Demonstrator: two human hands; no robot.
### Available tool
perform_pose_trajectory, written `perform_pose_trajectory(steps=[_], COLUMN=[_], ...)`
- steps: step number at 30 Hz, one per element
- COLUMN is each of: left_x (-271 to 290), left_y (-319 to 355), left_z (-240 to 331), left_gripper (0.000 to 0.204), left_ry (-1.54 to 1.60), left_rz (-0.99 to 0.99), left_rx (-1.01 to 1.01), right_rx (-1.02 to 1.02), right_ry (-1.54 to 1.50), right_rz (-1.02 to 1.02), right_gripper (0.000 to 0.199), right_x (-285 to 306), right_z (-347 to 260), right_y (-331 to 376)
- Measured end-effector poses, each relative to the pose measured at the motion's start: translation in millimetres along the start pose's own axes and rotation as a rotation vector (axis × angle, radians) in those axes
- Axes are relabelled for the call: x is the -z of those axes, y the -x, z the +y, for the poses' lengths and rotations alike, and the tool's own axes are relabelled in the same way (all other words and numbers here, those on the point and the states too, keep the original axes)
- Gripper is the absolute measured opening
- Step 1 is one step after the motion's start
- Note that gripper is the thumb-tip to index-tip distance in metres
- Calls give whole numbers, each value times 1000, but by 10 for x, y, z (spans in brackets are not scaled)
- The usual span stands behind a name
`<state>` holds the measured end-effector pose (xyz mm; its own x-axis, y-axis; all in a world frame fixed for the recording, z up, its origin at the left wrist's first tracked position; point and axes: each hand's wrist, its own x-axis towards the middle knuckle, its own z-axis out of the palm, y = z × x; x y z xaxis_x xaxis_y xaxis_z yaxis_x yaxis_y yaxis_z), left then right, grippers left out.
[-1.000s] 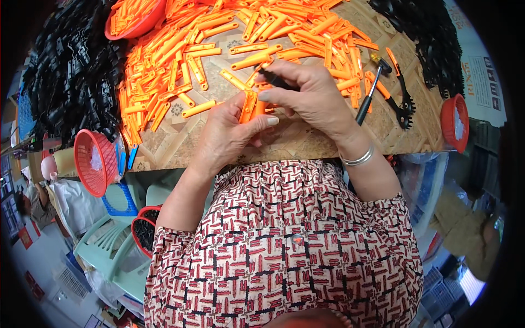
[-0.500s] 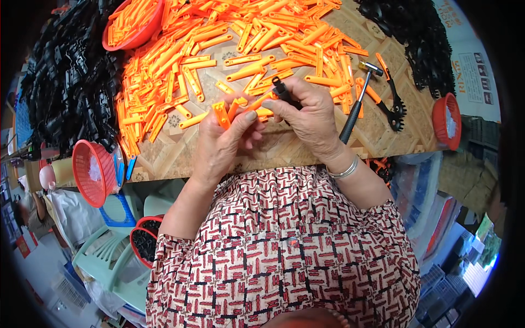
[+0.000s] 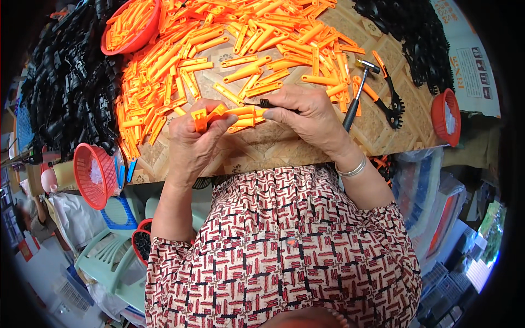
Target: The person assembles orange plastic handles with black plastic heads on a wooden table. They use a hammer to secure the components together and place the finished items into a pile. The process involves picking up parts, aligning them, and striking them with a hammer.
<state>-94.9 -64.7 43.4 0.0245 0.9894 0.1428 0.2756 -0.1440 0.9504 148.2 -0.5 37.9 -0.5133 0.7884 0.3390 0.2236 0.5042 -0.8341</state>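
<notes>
Two hands grip: left hand (image 3: pixel 192 143) one orange clip (image 3: pixel 210 116), right hand (image 3: pixel 309 117) one black part (image 3: pixel 269 103).

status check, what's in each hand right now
Left hand grips orange clips. Right hand holds a black part against them. Loose clips beyond; nothing in the way.

- Only bare bit of table (image 3: pixel 273 150) is the strip near me, right under my hands.
- Far side is buried in loose orange clips (image 3: pixel 257 49), no way through without shoving them.
- Black parts heap (image 3: pixel 65 93) walls off the left, another black pile (image 3: pixel 415 38) blocks far right.
- Hammer (image 3: pixel 355 95) lies just right of my right hand (image 3: pixel 309 117), red basket (image 3: pixel 445 117) past it.
</notes>
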Motion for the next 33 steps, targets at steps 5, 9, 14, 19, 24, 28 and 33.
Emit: perform_pose_trajectory(steps=[5, 9, 14, 19, 24, 28, 33], left_x=[12, -38, -102, -136, -186, -239, -287], left_y=[-21, -9, 4, -19, 20, 33, 10], left_z=[135, 149, 105, 138, 61, 138, 198], left_gripper=[13, 13, 15, 16, 16, 15, 14], left_ry=[-128, -161, -139, -256, -255, -423, -561], left_rz=[-28, -16, 17, -2, 12, 45, 79], left_rx=[-30, 38, 31, 25, 16, -62, -87], right_rx=[69, 86, 108, 133, 196, 178, 244], right_ry=[194, 287, 330, 371, 471, 410, 470], right_rz=[40, 44, 46, 42, 28, 11, 75], right_gripper=[26, 26, 25, 25, 23, 20, 21], right_x=[-30, -5, -8, -12, -7, 3, -21], right_z=[0, -51, -59, -32, -44, -32, -52], right_y=[33, 19, 11, 27, 27, 22, 15])
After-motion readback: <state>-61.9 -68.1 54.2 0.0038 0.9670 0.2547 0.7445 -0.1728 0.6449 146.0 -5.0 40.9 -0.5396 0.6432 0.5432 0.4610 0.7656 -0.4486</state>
